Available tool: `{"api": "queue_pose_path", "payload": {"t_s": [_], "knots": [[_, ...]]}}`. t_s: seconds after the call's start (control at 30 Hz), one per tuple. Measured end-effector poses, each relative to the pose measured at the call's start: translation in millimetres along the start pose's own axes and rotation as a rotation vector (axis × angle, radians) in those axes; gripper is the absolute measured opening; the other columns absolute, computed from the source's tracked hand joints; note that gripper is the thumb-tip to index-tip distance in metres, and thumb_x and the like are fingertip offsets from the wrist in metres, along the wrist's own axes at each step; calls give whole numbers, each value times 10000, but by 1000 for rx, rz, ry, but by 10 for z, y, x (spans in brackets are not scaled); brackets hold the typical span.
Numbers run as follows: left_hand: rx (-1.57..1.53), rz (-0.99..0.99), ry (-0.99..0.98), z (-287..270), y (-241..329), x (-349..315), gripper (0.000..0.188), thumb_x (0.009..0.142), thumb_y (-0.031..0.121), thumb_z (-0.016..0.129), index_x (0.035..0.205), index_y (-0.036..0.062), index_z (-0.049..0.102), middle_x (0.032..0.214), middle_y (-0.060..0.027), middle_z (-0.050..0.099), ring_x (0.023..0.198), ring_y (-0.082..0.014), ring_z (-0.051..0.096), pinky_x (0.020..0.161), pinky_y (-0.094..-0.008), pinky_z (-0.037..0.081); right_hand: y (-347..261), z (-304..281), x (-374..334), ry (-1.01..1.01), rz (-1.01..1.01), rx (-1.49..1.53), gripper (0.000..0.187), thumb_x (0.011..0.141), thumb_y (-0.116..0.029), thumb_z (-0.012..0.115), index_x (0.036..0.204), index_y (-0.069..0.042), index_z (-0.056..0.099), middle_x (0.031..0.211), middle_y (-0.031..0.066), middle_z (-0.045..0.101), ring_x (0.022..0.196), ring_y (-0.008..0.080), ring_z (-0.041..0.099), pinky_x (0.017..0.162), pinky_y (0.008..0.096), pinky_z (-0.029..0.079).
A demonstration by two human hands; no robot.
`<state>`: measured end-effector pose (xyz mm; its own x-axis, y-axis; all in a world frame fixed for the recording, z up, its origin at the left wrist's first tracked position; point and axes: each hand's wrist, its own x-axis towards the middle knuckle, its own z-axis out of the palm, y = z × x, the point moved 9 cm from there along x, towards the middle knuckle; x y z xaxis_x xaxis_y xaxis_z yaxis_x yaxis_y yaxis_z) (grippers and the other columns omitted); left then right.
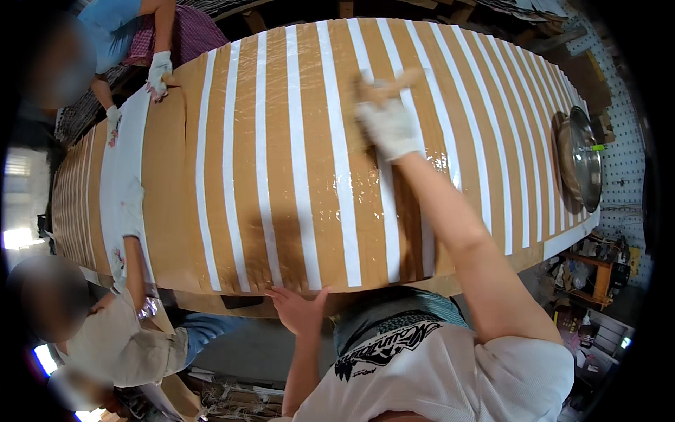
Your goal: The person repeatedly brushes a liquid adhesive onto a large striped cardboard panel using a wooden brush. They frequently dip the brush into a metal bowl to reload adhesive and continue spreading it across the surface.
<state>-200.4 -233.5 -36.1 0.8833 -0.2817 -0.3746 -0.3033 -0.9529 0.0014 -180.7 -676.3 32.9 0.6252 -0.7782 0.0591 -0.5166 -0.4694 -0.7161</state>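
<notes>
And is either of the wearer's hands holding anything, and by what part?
Right hand: cannot be told, motion blur hides its grip. Left hand: nothing seen held; it is spread at the near edge of the striped surface.

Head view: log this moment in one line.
left hand: at table edge; right hand: gloved, blurred, over striped surface; round dish: right end

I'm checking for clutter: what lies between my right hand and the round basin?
The head view shows only brown and white striped surface between the right hand and the basin.
</notes>
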Motion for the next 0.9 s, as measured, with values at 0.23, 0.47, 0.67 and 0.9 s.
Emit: {"api": "queue_pose_path", "payload": {"t_s": [0.23,0.47,0.67,0.9], "knots": [[11,30,20,40,76,30,1307,645,776,693,1369,-236,292,1422,-460,283,1359,-456,375,1120,-378,354,1799,-2161,-419,536,430,-351,590,840,-449,593,1265,-41,564,1142,196,680,1068,383,640,919,452,492],[-43,99,92,-48,21,14,1264,656,745,712,1339,-245,325,1380,-483,318,1319,-483,416,1099,-396,383,-1002,635,-760,-104,-380,-593,138,906,-240,526,960,-143,608,867,116,649,724,293,616,608,438,502],[25,241,107,-52,-90,-36,1162,696,729,689,1360,-172,375,1391,-430,370,1267,-456,482,1041,-406,440,-1301,1292,-1409,-294,-246,-172,313,885,-331,478,1080,-106,576,1000,186,652,912,372,637,769,501,509],[-239,497,264,-247,-319,-101,546,872,286,659,1276,-69,569,1269,-370,538,1048,-453,607,914,-433,491,1321,-1359,-1846,451,309,-268,479,893,-489,523,1114,-84,649,1093,237,660,1031,391,615,931,482,458]]}}
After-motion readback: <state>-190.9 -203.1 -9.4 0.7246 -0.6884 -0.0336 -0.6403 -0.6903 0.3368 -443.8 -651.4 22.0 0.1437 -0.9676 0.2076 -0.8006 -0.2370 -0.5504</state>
